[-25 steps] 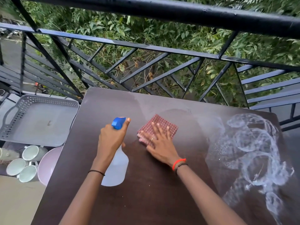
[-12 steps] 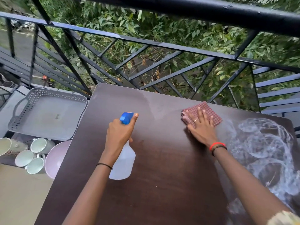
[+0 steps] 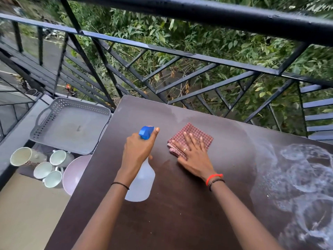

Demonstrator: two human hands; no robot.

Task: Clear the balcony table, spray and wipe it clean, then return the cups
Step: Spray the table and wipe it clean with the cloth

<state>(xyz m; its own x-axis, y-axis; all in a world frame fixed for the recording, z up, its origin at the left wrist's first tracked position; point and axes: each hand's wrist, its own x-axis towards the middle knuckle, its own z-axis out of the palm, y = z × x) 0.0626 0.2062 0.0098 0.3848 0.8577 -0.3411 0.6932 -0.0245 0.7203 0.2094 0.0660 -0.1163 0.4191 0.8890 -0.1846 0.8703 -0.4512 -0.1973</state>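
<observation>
A dark brown table (image 3: 180, 219) fills the lower middle of the head view. My left hand (image 3: 138, 150) grips a clear spray bottle (image 3: 142, 184) with a blue nozzle, held just above the table. My right hand (image 3: 193, 154) presses flat on a folded red checked cloth (image 3: 191, 134) on the tabletop, fingers straight. White foamy smears (image 3: 302, 179) cover the table's right part. Several pale cups (image 3: 50, 170) stand on the floor left of the table.
A grey perforated tray (image 3: 72, 123) sits left of the table, with a pink bowl (image 3: 73, 174) below it beside the cups. A black metal railing (image 3: 198, 56) runs along the table's far edge, with green foliage beyond it.
My right hand slid the cloth right toward the foam, then back left to near the bottle. The left hand kept hold of the bottle.
</observation>
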